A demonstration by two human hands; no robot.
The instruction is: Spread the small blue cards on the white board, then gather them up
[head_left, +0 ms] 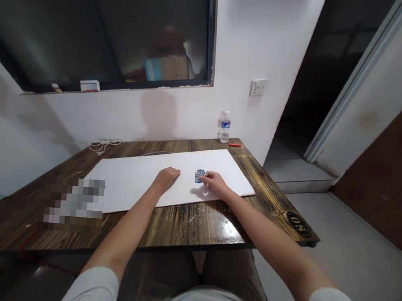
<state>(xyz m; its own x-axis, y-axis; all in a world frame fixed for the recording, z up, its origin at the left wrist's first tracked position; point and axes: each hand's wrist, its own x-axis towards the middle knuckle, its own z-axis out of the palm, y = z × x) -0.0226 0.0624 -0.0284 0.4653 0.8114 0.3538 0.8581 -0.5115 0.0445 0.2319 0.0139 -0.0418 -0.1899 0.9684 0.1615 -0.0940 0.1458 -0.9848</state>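
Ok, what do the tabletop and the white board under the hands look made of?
The tabletop looks like scorched, varnished wood planks: dark grain, seams, glare. The white board seems foam board or plastic, matte, thick-edged; can't tell which.

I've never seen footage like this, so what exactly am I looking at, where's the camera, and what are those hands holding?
This picture comes from a camera worn on a person's head, looking forward and down, so the two bare arms are that person's own. A white board lies on a dark wooden table. The left hand rests on the board with nothing visible in it. The right hand has its fingertips at a small blue-and-white piece, though I can't tell whether they grip it. Farther back stand a water bottle and a small red item.
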